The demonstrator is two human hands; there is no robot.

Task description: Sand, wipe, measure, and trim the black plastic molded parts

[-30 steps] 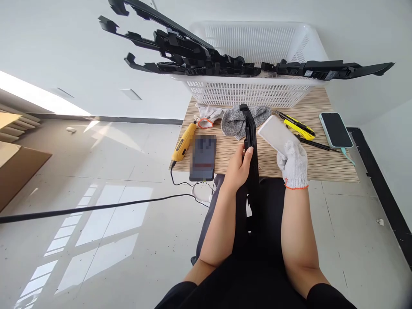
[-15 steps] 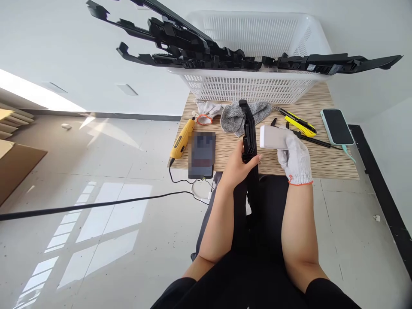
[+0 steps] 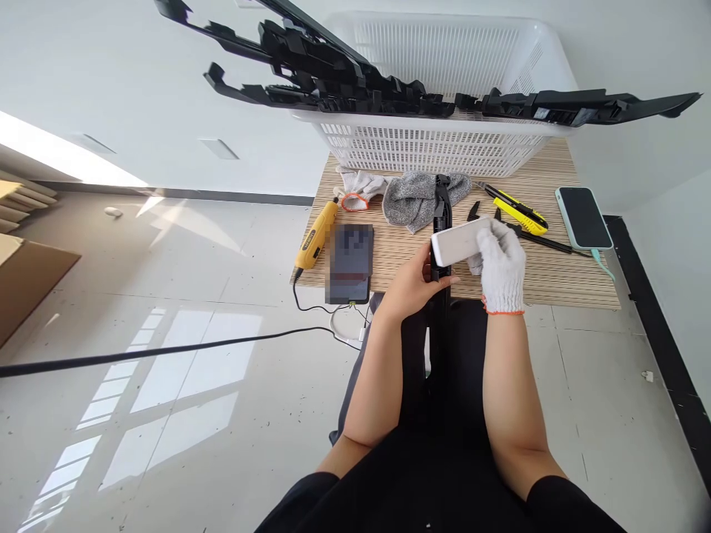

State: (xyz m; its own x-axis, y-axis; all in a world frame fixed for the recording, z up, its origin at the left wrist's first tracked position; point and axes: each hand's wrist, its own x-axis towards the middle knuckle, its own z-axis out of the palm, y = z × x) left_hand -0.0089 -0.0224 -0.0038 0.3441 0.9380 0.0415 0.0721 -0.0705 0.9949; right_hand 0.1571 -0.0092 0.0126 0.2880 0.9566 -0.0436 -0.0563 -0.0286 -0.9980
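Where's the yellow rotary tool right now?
Head view: the yellow rotary tool lies at the table's left edge, just left of the dark tablet, below the white glove.

Crowded back and sides of the desk, open strip at the front right

The white basket (image 3: 444, 144) walls off the desk's (image 3: 561, 285) far edge, with long black parts (image 3: 344, 78) jutting out over its rim to both sides. Gloves (image 3: 414, 198) lie just before it; the yellow tool (image 3: 316, 237) and tablet (image 3: 349, 263) fill the left end, the yellow knife (image 3: 516, 211) and phone (image 3: 583, 217) the right. Bare wood shows along the near edge, right of the gloved right hand (image 3: 500, 266).
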